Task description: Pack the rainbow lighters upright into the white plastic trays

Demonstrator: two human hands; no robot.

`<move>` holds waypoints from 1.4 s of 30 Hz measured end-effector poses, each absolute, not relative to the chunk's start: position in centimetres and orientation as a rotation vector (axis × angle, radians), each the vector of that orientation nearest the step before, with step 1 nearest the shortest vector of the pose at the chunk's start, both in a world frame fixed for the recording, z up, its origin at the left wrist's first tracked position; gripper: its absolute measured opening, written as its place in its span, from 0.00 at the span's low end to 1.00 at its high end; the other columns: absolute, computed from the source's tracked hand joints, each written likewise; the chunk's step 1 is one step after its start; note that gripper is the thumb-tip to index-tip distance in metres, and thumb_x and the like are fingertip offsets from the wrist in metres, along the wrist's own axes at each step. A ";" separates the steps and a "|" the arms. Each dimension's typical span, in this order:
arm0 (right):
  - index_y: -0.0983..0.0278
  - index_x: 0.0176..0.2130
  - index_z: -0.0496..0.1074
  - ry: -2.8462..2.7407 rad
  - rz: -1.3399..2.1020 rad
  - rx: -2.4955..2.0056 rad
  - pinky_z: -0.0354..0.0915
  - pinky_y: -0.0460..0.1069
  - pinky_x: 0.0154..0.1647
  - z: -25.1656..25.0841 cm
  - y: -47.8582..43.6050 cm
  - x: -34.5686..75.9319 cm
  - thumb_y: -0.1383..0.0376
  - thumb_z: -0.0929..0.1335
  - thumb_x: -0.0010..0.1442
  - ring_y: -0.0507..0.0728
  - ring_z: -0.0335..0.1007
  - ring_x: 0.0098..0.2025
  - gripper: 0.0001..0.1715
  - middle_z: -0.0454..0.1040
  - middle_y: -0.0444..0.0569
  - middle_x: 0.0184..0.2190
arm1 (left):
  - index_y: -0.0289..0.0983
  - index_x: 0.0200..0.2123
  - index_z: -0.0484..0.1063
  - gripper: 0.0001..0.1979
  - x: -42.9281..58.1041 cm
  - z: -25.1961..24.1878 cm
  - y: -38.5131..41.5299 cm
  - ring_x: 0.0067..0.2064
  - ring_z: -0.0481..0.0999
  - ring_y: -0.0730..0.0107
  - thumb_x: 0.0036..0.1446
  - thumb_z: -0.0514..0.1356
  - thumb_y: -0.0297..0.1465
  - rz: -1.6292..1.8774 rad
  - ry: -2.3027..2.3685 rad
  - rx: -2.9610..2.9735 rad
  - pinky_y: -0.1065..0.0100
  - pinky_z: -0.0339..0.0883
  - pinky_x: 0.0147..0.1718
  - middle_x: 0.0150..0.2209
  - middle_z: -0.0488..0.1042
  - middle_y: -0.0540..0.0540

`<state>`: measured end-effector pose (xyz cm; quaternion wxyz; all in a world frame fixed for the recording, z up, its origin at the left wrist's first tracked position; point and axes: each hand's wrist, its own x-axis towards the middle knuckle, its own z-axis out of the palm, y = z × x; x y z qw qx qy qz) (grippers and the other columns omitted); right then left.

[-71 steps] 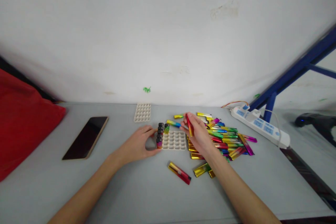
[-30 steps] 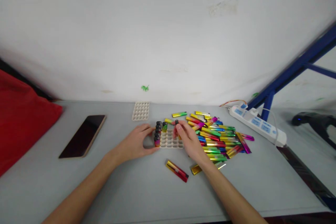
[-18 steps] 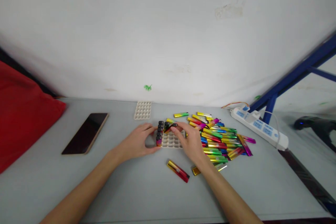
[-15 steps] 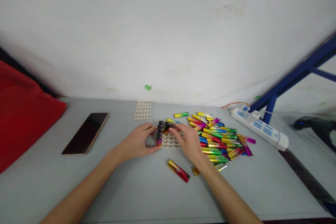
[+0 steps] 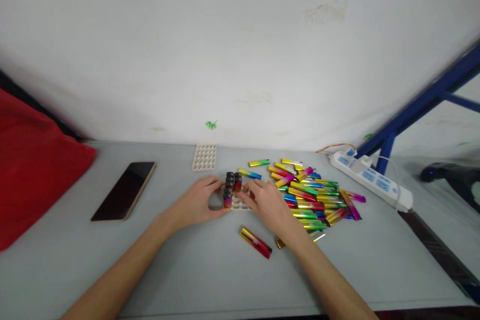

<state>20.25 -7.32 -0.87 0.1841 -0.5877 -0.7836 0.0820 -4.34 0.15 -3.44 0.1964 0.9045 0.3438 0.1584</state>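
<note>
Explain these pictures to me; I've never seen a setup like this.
There is no machine here: a person works barehanded, seen by a camera worn on the head, looking forward and down. On the grey table lies a pale tray with hollows. A row of upright black-topped lighters, as they appear, lines its left edge, a reddish lighter upright beside it. The left hand curves around the row; the right hand has its fingertips at the reddish one. How firmly either grips is hard to tell. Rightward are a shiny lighter pile and a power strip; leftward, a dark phone.
</note>
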 end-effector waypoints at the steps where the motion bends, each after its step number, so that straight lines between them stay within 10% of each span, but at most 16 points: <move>1: 0.62 0.44 0.81 -2.199 0.293 -1.629 0.68 0.55 0.45 -0.7 -8.1 20.6 0.57 0.73 0.78 0.63 0.82 0.41 0.12 0.86 0.53 0.40 | 0.40 0.44 0.78 0.16 -4.3 -3.3 0.1 0.52 0.82 0.47 0.63 0.72 0.45 0.440 0.963 2.537 0.55 0.76 0.54 0.47 0.81 0.41; 10: 0.60 0.42 0.80 -2.339 0.260 -1.715 0.76 0.60 0.50 -2.9 -16.7 22.2 0.63 0.85 0.61 0.69 0.83 0.49 0.16 0.84 0.54 0.47 | 0.39 0.48 0.80 0.19 -4.4 -3.6 0.1 0.53 0.82 0.47 0.61 0.74 0.45 0.451 0.967 2.523 0.53 0.76 0.57 0.49 0.81 0.40; 17: 0.57 0.47 0.79 -2.058 0.688 -1.528 0.74 0.55 0.48 -0.7 -14.9 23.6 0.64 0.74 0.74 0.64 0.82 0.46 0.01 0.85 0.49 0.44 | 0.40 0.45 0.79 0.17 -4.3 -3.3 0.1 0.51 0.82 0.48 0.63 0.73 0.45 0.453 0.957 2.528 0.55 0.76 0.54 0.46 0.81 0.41; 28: 0.57 0.39 0.76 -1.048 1.070 -1.121 0.71 0.53 0.39 0.2 -6.7 24.9 0.34 0.76 0.62 0.60 0.75 0.39 0.31 0.80 0.48 0.38 | 0.41 0.43 0.78 0.17 -4.4 -3.3 0.3 0.50 0.83 0.45 0.61 0.72 0.47 0.448 0.978 2.526 0.51 0.77 0.54 0.46 0.82 0.40; 38: 0.55 0.45 0.68 -0.939 1.307 -1.040 0.45 0.45 0.21 -1.6 -6.1 22.1 0.31 0.75 0.61 0.50 0.43 0.21 0.35 0.56 0.31 0.23 | 0.43 0.39 0.75 0.16 -4.4 -3.7 0.6 0.47 0.82 0.46 0.59 0.72 0.46 0.489 0.971 2.534 0.53 0.77 0.49 0.43 0.81 0.40; 42: 0.57 0.33 0.67 -1.005 1.180 -1.205 0.44 0.47 0.23 -2.3 -6.8 22.4 0.32 0.73 0.64 0.51 0.45 0.23 0.34 0.55 0.35 0.22 | 0.42 0.38 0.74 0.17 -4.4 -3.4 0.5 0.46 0.82 0.48 0.60 0.72 0.47 0.464 0.972 2.547 0.55 0.76 0.48 0.42 0.80 0.41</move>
